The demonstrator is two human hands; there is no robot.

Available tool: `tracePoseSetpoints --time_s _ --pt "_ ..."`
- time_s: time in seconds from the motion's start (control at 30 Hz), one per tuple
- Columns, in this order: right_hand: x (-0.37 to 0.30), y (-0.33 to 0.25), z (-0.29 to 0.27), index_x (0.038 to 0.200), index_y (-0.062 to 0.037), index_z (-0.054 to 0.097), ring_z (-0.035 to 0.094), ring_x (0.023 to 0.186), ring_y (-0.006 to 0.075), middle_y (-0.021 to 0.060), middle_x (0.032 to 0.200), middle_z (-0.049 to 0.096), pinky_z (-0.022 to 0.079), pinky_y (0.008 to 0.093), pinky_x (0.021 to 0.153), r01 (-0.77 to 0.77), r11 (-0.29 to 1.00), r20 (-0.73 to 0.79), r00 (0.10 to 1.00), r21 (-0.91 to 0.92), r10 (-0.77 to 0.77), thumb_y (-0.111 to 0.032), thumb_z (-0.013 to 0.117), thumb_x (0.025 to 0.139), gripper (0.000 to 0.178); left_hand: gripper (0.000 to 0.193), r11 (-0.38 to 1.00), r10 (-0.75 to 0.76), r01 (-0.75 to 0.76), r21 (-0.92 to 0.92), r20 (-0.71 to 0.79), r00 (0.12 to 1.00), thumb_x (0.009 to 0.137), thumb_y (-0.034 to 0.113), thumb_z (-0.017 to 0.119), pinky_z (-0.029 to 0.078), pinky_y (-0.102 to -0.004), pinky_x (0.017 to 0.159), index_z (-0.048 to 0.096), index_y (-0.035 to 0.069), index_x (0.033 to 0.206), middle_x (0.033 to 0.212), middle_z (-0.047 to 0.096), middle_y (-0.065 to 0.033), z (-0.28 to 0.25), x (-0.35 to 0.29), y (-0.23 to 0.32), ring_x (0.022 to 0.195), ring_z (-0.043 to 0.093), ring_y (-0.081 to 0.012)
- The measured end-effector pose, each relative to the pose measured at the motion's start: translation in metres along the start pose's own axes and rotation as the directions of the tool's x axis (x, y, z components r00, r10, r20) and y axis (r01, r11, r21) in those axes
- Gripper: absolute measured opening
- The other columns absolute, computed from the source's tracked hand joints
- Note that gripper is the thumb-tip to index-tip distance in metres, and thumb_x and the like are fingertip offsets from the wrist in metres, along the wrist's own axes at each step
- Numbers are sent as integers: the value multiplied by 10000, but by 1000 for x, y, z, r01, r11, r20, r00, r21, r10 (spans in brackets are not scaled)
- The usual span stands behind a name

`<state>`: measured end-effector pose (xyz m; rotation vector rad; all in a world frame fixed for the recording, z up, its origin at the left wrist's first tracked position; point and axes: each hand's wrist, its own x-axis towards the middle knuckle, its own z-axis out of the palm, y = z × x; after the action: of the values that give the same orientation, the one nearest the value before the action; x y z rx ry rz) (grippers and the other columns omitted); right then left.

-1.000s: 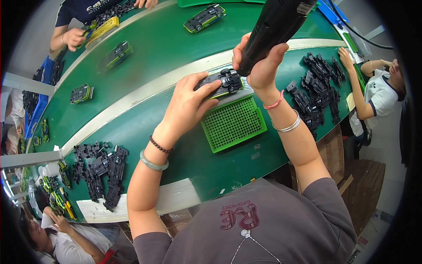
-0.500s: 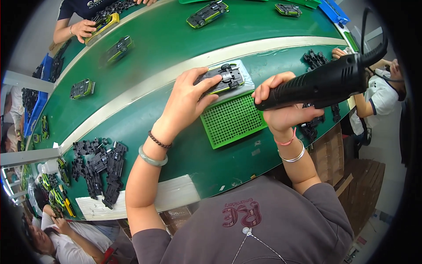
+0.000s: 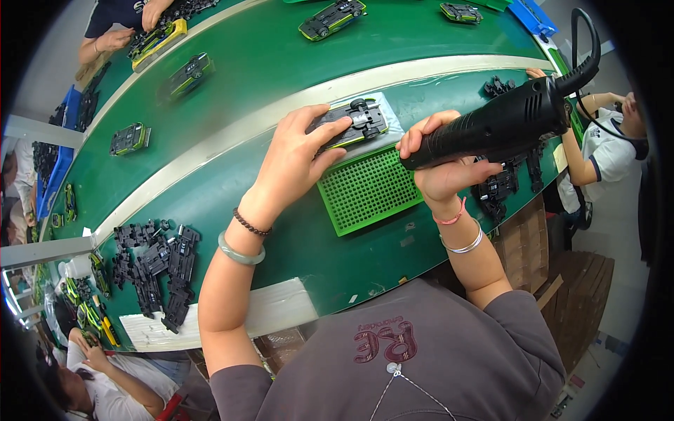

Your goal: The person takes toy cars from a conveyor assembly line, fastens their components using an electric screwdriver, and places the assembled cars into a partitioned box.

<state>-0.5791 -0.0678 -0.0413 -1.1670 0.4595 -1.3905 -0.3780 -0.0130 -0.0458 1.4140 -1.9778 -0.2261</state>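
Fingers: left hand (image 3: pixel 291 151) closed on the model car (image 3: pixel 366 119), right hand (image 3: pixel 439 165) wrapped around a black power tool (image 3: pixel 484 126).
Desk: a broad green surface (image 3: pixel 309 245), crossed by a curved pale strip (image 3: pixel 428 68); other cars, among them a wheels-up one (image 3: pixel 333 19), lie apart beyond the strip.
Black parts: one heap (image 3: pixel 158 259) on the desk well left of the left forearm; another (image 3: pixel 502 186) on the right, partly hidden by the tool.
Blue bin, left edge: dark parts show behind its wall (image 3: pixel 57 172).
Green basket: a perforated tray (image 3: pixel 368 189) on the desk, between the hands and nearer the body than the car; its grid of holes shows across the middle.
Blue container, top right: its contents (image 3: pixel 531 21) are too small to tell.
Power tool: lies slantwise across the right palm, cord end up and to the right, front end near the basket's right corner, apart from the car.
Yellow holder: a black-and-green car sits in it (image 3: pixel 161 52), at a co-worker's hands (image 3: pixel 156 12).
Car under the left hand: wheels up on a pale pad (image 3: pixel 392 121); index fingertip on the dark underside, thumb at the near side, the other fingers over the left end, right end uncovered.
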Motion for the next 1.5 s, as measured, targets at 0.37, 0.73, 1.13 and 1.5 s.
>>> tracePoseSetpoints --time_s 0.37,0.73,1.13,1.5 --pt "-1 1 4 876 -24 444 520 529 181 83 612 502 463 305 497 -20 996 23 999 -91 23 -923 237 561 974 528 999 0 -2 45 38 999 707 183 728 405 -400 939 550 155 1204 1225 478 -171 -3 -1 0 1121 468 -341" --pt "38 -41 40 850 11 456 531 499 198 124 593 529 468 284 473 205 962 180 955 178 -237 -949 105 523 1074 785 970 -238 241 29 303 923 629 350 792 365 -371 988 433 19 1243 1245 480 -191 -69 -13 -25 1184 442 -323" --pt "42 20 117 837 12 475 531 510 194 114 581 524 462 290 497 -19 1000 346 938 3 17 -924 196 589 1008 544 991 -74 95 -95 205 976 636 267 783 432 -384 867 526 14 1044 1041 571 -193 -48 -11 -37 1008 533 -340" --pt "43 29 118 841 10 471 534 543 181 95 607 509 462 284 515 -15 1000 390 921 -24 23 -911 222 605 982 557 987 -109 131 -95 207 972 629 280 790 434 -394 862 520 30 1048 1023 574 -193 -51 -11 -39 1009 529 -349"
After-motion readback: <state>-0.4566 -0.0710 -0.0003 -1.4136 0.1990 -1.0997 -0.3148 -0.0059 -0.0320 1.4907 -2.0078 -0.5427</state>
